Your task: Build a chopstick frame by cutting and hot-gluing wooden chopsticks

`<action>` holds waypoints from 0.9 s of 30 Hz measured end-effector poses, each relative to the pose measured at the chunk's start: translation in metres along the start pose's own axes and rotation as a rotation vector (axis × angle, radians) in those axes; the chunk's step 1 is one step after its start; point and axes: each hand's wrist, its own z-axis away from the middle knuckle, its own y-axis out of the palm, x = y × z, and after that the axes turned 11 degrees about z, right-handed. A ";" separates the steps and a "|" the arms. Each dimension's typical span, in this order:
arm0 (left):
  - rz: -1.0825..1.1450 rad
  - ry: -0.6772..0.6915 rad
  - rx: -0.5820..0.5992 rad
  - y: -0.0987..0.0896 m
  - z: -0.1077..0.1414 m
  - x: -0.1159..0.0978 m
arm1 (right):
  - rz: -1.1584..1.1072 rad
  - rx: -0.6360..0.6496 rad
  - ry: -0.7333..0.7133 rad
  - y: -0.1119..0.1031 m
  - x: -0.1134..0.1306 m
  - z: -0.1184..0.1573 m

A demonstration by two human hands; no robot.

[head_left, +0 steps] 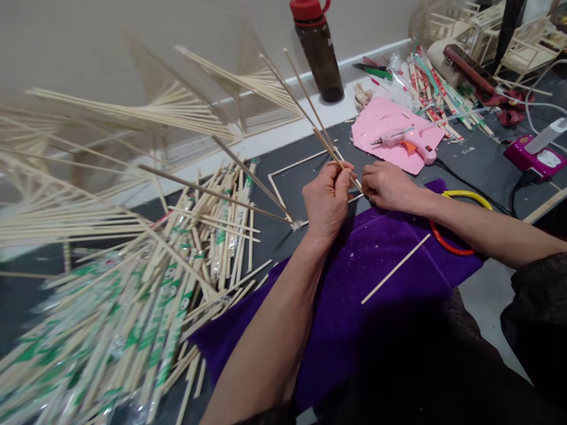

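Grip (328, 196), left, closed around sticks (326, 141)

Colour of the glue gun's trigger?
Orange, on the glue gun lying on the pink sheet; shows best in the head view.

Left hand (330, 198) pinching, right hand (385, 184) close beside

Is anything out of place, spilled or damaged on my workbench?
Nothing looks clearly damaged. One bare stick lies alone on the purple cloth, apart from the heap of chopsticks on the left, so it looks stray. Pale specks dot the cloth too, like scattered debris, though they're too small to identify.
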 end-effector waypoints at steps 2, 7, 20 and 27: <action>-0.003 -0.006 0.001 0.000 0.000 0.000 | 0.005 0.007 0.006 -0.001 0.000 0.000; -0.016 -0.001 0.016 -0.001 -0.001 0.001 | -0.006 -0.021 0.005 0.001 0.000 0.000; -0.018 0.020 0.024 0.001 -0.002 0.002 | -0.007 -0.006 -0.005 0.000 -0.001 -0.001; -0.015 0.014 0.033 0.001 -0.002 0.002 | -0.001 0.002 0.047 0.000 0.000 -0.002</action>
